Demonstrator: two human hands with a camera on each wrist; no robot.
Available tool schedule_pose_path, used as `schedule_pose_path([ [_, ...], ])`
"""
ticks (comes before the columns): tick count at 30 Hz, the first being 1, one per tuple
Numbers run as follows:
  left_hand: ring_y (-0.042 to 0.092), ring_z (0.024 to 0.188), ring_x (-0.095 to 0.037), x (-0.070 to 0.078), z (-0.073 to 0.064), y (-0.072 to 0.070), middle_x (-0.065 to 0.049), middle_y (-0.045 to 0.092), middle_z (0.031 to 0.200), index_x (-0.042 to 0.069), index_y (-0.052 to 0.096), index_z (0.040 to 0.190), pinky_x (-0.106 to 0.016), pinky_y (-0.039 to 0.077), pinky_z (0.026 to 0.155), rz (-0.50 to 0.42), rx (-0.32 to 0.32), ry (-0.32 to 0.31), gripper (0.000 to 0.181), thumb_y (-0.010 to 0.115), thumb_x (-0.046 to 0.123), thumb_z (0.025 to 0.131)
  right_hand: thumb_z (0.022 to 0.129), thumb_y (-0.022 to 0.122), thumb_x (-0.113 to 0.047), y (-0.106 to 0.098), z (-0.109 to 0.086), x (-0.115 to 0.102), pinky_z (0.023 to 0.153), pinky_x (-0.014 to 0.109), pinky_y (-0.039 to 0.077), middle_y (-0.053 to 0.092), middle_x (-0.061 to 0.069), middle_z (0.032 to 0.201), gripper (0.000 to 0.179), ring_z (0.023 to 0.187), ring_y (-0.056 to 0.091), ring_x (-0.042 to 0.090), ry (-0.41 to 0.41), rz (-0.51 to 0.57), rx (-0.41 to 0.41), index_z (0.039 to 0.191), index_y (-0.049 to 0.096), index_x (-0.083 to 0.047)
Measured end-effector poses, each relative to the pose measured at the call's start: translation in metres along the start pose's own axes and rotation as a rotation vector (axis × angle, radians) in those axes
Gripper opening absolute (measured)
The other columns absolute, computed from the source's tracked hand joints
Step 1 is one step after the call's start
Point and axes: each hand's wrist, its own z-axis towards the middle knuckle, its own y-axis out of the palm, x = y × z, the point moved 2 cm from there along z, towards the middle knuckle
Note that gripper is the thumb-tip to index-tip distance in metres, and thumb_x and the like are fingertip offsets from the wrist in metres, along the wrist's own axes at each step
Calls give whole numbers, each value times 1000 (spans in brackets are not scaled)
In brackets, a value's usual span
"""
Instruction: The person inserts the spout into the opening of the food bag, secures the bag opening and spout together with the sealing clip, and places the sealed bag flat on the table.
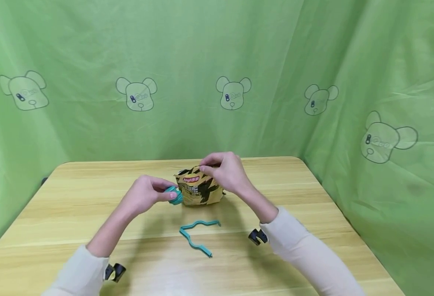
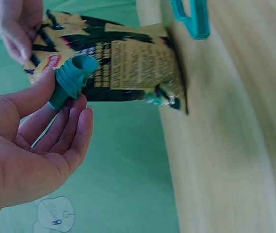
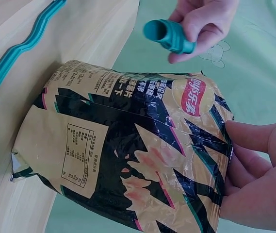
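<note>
A yellow and black chip bag (image 1: 198, 190) stands on the table, its top edge pinched between the thumb and fingers of my right hand (image 1: 226, 170). Just left of the bag, my left hand (image 1: 148, 194) holds a small teal threaded spout (image 2: 70, 80) between thumb and fingertips. The spout's round opening faces away from the palm in the left wrist view. Nearer to me lies a teal bag clip (image 1: 192, 238), unfolded into a wavy V on the wood. Printed text and a red logo label (image 3: 193, 97) show on the bag in the right wrist view.
The light wooden table (image 1: 91, 197) reaches back to a green curtain (image 1: 187, 49) printed with bear heads, which also stands along the right side. Black wrist mounts (image 1: 257, 237) sit beside both sleeves.
</note>
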Motion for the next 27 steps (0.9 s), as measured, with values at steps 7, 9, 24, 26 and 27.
schedule_pose_path([
  [7,71,100,-19,14,-3,-20,-4,76,109,13,73,123,-44,56,93,21,30,1,42,80,36,88,90,77,-14,0,0,-1,71,30,58,77,1,94,7,82,71,15,2,0,-7,97,80,-14],
  [9,71,101,-19,18,-3,-25,-5,76,110,13,72,124,-44,56,94,13,45,6,43,80,36,88,90,77,-14,0,0,-1,71,29,58,78,1,95,7,83,71,15,3,-2,-6,97,80,-14],
  [24,71,97,-18,41,8,-34,-7,77,106,13,75,116,-39,56,93,-117,176,65,31,79,29,90,90,77,-15,1,-1,-3,70,29,58,78,1,95,7,82,71,15,5,-10,5,96,80,-14],
  [26,70,97,-19,43,10,-34,-8,77,107,13,76,116,-37,57,92,-122,190,67,30,79,28,90,90,77,-15,1,-1,-2,70,29,58,78,1,96,8,82,71,14,1,-9,8,97,80,-14],
  [27,70,97,-19,43,10,-34,-8,76,108,12,76,116,-36,57,91,-124,195,66,31,79,28,90,90,77,-15,2,-1,-3,70,28,58,78,1,96,8,82,71,14,-1,-9,10,97,80,-14],
])
